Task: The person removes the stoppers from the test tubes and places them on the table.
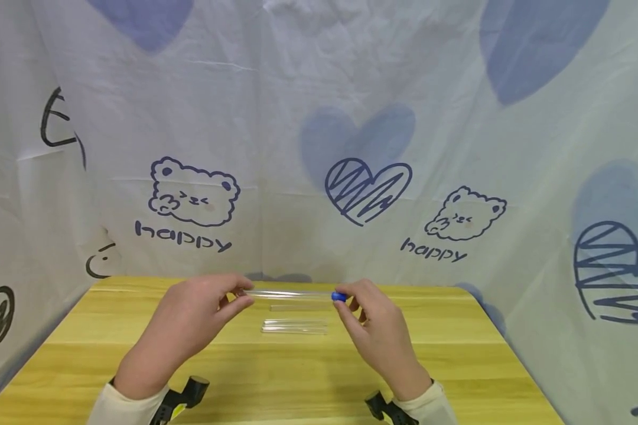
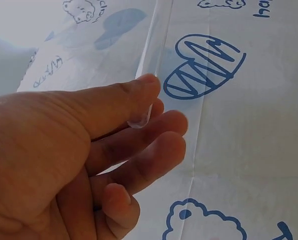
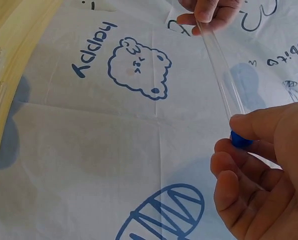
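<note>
A clear test tube (image 1: 292, 294) is held level above the table, stretched between both hands. My left hand (image 1: 194, 316) pinches its rounded end between thumb and fingers; that end (image 2: 139, 120) shows past the thumb in the left wrist view. At the other end sits a blue cap (image 1: 338, 296), which my right hand (image 1: 380, 330) grips with thumb and fingertips. The right wrist view shows the cap (image 3: 241, 140) on the tube's end, partly hidden by the thumb.
Several more clear tubes (image 1: 295, 326) lie side by side on the wooden table (image 1: 276, 378), with another tube (image 1: 298, 307) just behind them. A white cloth (image 1: 276, 136) printed with hearts and bears hangs behind and around the table.
</note>
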Motion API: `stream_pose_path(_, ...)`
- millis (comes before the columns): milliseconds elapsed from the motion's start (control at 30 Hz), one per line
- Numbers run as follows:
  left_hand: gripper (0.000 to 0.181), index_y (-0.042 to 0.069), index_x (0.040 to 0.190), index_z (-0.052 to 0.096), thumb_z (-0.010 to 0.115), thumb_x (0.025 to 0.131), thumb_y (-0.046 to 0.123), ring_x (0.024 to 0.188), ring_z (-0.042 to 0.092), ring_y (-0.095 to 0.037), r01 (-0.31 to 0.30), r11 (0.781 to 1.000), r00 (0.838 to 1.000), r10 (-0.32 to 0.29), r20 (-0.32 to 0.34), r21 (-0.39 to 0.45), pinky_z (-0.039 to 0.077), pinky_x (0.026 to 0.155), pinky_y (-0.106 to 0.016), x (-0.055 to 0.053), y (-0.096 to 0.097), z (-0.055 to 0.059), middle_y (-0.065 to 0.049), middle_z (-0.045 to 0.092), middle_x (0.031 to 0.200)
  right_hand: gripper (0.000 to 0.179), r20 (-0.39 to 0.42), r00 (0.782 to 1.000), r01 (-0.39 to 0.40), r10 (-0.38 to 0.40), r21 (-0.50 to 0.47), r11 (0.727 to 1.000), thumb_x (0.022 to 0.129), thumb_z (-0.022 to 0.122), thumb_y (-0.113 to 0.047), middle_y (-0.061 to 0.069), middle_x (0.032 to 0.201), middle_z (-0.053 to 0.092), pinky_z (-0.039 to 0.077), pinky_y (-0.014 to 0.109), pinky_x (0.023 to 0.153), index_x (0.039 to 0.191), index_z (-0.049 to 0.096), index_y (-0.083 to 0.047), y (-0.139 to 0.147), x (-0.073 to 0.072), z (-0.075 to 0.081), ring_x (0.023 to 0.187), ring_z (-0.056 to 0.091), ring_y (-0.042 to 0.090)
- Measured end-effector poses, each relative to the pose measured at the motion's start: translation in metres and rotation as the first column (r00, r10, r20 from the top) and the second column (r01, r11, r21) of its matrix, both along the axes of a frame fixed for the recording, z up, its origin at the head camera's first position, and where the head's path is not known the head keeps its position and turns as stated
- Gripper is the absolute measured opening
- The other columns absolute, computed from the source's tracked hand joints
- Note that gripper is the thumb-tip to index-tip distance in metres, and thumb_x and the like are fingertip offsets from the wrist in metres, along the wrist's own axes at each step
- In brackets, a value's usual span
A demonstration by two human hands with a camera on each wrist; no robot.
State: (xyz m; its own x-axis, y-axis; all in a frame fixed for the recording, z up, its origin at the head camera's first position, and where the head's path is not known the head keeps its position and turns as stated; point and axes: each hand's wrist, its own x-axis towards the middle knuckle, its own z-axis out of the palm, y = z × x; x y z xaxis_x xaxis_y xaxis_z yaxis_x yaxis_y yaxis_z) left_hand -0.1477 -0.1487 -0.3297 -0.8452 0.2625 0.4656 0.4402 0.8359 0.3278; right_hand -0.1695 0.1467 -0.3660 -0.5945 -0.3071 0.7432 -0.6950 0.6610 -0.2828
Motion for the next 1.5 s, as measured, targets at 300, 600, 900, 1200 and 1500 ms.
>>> stream_pose_path(300, 0.017, 0.023, 0.106, 0.077, 0.076, 0.095, 0.036, 0.073, 0.059, -0.004, -0.059, 0.996, 0.998, 0.060, -0.020, 0.061, 0.045, 0.055, -0.024, -0.0007, 0.0011, -0.0001, 0.014, 0.069, 0.088, 0.014, 0.024, 1.000, 0.000, 0.001, -0.005, 1.000, 0.094, 0.078, -0.011, -0.007, 0.095, 0.067, 0.051, 0.019, 0.059, 0.106, 0.071, -0.014, 0.0008, 0.0005, 0.0001, 0.077, 0.058, 0.004)
stream_pose_path(600, 0.014, 0.023, 0.104, 0.078, 0.076, 0.095, 0.034, 0.077, 0.061, -0.007, -0.062, 0.996, 0.998, 0.064, -0.021, 0.068, 0.049, 0.062, -0.029, 0.0018, 0.0013, 0.0030, 0.013, 0.070, 0.089, 0.023, 0.052, 0.998, 0.041, -0.039, -0.049, 0.998, 0.091, 0.081, -0.010, -0.004, 0.096, 0.069, 0.053, 0.023, 0.058, 0.110, 0.070, -0.009, 0.0008, 0.0009, 0.0012, 0.075, 0.059, 0.004)
stream_pose_path(900, 0.016, 0.022, 0.106, 0.080, 0.076, 0.095, 0.033, 0.075, 0.061, -0.006, -0.055, 0.997, 0.997, 0.058, -0.053, 0.045, 0.048, 0.061, -0.027, 0.0026, 0.0006, 0.0024, 0.013, 0.072, 0.091, 0.020, -0.015, 0.999, 0.044, -0.045, -0.057, 0.997, 0.091, 0.081, -0.009, -0.004, 0.094, 0.069, 0.054, 0.023, 0.059, 0.108, 0.071, -0.010, 0.0018, -0.0001, 0.0024, 0.075, 0.062, 0.012)
stream_pose_path(1200, 0.013, 0.025, 0.100, 0.081, 0.077, 0.094, 0.035, 0.072, 0.060, -0.003, -0.045, 0.999, 0.995, 0.047, -0.084, 0.027, 0.049, 0.059, -0.027, 0.0032, 0.0001, 0.0016, 0.014, 0.072, 0.089, 0.019, -0.112, 0.993, 0.035, -0.043, -0.068, 0.997, 0.089, 0.082, -0.008, -0.002, 0.095, 0.071, 0.055, 0.026, 0.064, 0.105, 0.073, -0.010, 0.0025, -0.0014, -0.0006, 0.082, 0.063, 0.012)
stream_pose_path(1500, 0.013, 0.024, 0.099, 0.080, 0.076, 0.095, 0.036, 0.073, 0.061, -0.004, -0.048, 0.999, 0.996, 0.050, -0.074, 0.022, 0.049, 0.061, -0.028, 0.0031, -0.0011, 0.0016, 0.014, 0.072, 0.089, 0.018, -0.128, 0.991, 0.026, -0.039, -0.099, 0.995, 0.088, 0.082, -0.007, -0.003, 0.093, 0.070, 0.055, 0.030, 0.068, 0.102, 0.073, -0.010, 0.0007, -0.0017, -0.0019, 0.085, 0.062, 0.011)
